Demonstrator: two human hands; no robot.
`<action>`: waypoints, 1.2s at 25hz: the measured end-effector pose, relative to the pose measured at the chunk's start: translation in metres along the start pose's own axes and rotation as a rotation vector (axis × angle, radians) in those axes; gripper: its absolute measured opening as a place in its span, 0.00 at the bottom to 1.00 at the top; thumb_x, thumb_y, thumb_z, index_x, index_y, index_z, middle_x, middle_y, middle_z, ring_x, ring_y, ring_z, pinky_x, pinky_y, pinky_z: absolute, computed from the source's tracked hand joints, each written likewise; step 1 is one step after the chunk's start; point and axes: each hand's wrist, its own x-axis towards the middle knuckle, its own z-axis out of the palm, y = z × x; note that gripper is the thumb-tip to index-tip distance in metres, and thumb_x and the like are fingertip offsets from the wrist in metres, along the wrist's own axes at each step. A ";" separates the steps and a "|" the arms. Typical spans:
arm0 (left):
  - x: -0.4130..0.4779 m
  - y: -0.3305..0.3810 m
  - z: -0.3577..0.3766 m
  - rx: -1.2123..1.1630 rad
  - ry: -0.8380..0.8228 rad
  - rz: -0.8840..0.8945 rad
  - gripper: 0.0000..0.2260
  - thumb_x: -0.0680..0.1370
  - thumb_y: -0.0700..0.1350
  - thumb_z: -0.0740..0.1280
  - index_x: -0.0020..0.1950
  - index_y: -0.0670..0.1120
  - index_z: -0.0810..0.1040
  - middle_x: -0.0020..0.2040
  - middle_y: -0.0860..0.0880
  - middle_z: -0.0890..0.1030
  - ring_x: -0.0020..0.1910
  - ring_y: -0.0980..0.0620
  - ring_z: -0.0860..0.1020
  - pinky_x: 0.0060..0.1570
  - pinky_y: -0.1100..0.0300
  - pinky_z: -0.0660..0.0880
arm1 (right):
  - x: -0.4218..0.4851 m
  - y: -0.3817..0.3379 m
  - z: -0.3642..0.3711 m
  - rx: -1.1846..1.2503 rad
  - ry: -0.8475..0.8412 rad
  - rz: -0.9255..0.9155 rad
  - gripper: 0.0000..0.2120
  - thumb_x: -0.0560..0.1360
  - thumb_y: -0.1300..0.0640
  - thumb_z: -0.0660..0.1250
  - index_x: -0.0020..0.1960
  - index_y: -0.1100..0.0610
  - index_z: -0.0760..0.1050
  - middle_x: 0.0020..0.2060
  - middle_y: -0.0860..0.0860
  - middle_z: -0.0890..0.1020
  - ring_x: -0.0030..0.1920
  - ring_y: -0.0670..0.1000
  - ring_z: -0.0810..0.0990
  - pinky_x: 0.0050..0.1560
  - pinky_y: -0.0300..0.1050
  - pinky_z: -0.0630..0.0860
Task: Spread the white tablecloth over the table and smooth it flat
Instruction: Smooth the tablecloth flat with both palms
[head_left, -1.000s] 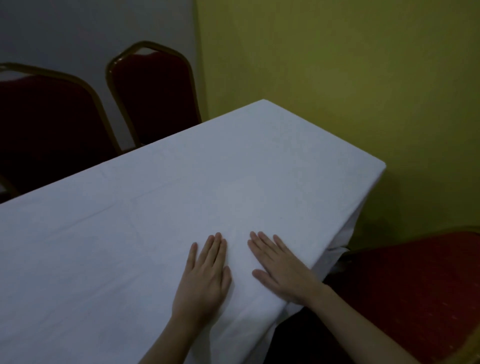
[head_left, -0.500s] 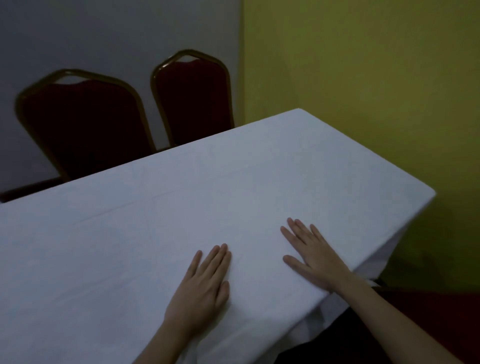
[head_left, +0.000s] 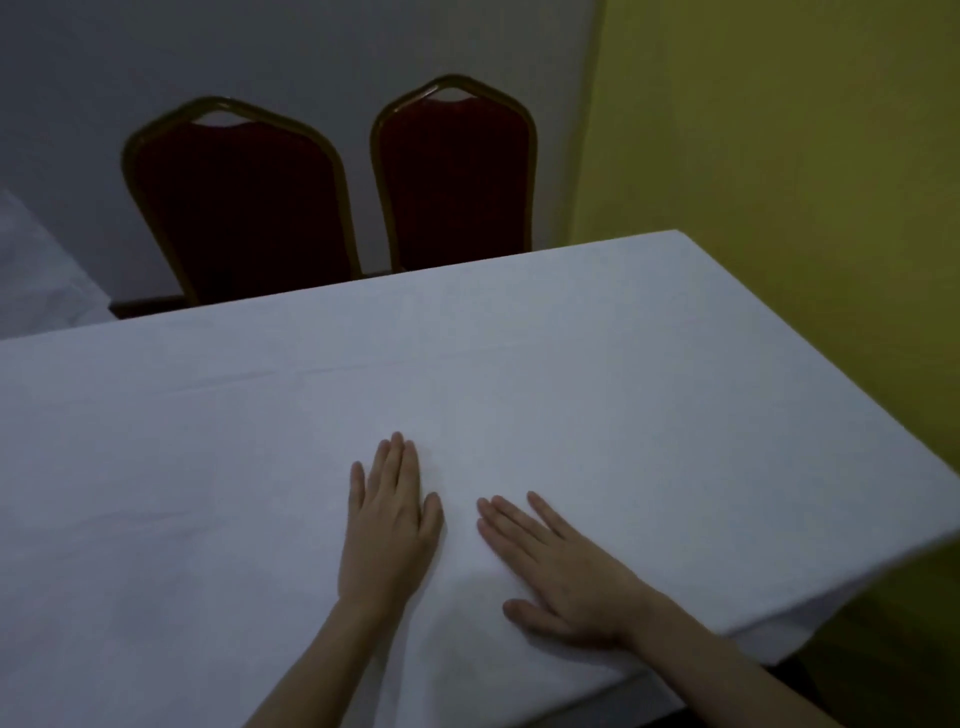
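Head camera shows the tablecloth (head_left: 519, 374) already covering the table top, its edges hanging over the near and right sides. Your left hand (head_left: 387, 530) and right hand (head_left: 563, 569) lie flat on it near the front edge, fingers straight, gripping nothing. Spreading appears done. Faint creases run across the middle and left; smoothing there appears to be what is left.
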 end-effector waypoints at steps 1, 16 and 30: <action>0.001 -0.001 0.000 0.010 0.012 -0.027 0.29 0.79 0.54 0.46 0.77 0.41 0.54 0.78 0.44 0.56 0.78 0.50 0.51 0.76 0.46 0.45 | 0.011 0.007 -0.002 0.017 0.004 0.020 0.37 0.80 0.37 0.49 0.78 0.58 0.43 0.78 0.52 0.44 0.77 0.47 0.38 0.75 0.51 0.37; 0.053 0.030 0.019 -0.020 -0.005 0.066 0.28 0.79 0.52 0.48 0.77 0.42 0.56 0.78 0.45 0.55 0.78 0.50 0.49 0.76 0.46 0.42 | 0.003 0.099 0.015 0.107 0.172 0.515 0.32 0.79 0.38 0.43 0.78 0.51 0.48 0.78 0.46 0.48 0.77 0.43 0.41 0.75 0.48 0.41; 0.093 -0.002 0.008 -0.042 0.027 -0.049 0.28 0.80 0.56 0.45 0.78 0.46 0.52 0.79 0.49 0.52 0.77 0.55 0.46 0.76 0.51 0.42 | 0.086 0.087 -0.028 0.133 -0.025 0.012 0.36 0.79 0.34 0.43 0.78 0.54 0.40 0.77 0.47 0.40 0.75 0.43 0.35 0.75 0.48 0.34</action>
